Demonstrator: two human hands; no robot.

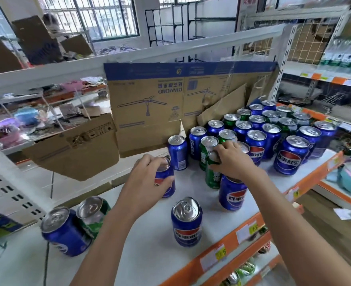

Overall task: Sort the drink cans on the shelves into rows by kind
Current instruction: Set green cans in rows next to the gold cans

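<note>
The left hand (149, 178) grips a blue Pepsi can (166, 182) on the shelf (149, 254), and the right hand (232, 159) grips a green can (212, 178).

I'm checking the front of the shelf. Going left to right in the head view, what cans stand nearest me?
Tilted blue can → green can leaning beside it → upright blue can → blue can under the right hand.

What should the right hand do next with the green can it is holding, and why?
Probably lift the green can out from between the blue cans and set it by the other green can just behind. The right hand already grips its top, and a blue can stands close beside it, so the kinds are mixed here.
</note>
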